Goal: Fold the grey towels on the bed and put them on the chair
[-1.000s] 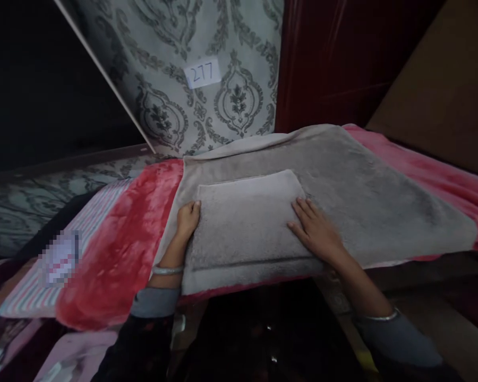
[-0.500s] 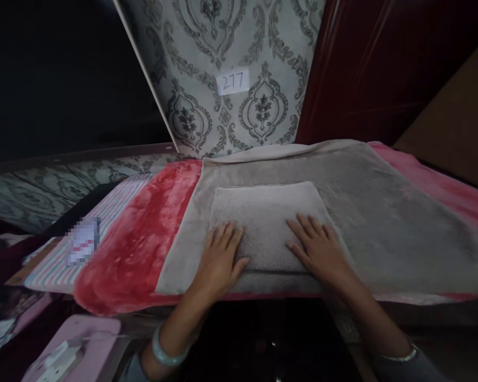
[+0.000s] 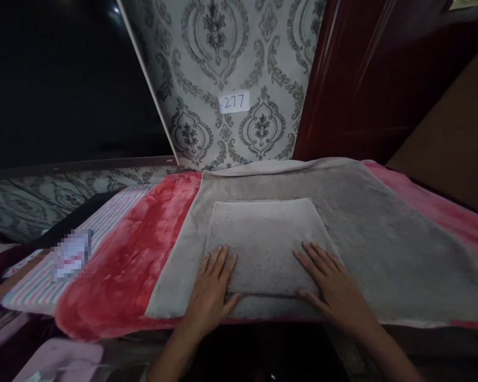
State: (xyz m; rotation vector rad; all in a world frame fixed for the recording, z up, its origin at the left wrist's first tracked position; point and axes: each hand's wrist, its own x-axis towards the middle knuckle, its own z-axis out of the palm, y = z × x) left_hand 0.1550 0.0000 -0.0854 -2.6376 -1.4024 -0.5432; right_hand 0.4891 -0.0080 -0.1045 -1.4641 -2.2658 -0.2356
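folded grey cloth [image 3: 266, 233] lies on the grey blanket [image 3: 390, 233] near its front edge, where the left hand [image 3: 210, 291], curled a second ago, now rests spread like the right hand [image 3: 335, 286], apparently pressing rather than gripping.

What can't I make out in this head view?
All in the head view:
Left hand and right hand: palms hidden by their backs.
Larger grey cloth beneath the grey square: covered by it.
Item on the striped cloth: pixelated.
Dark screen: cut off by left and top edges.
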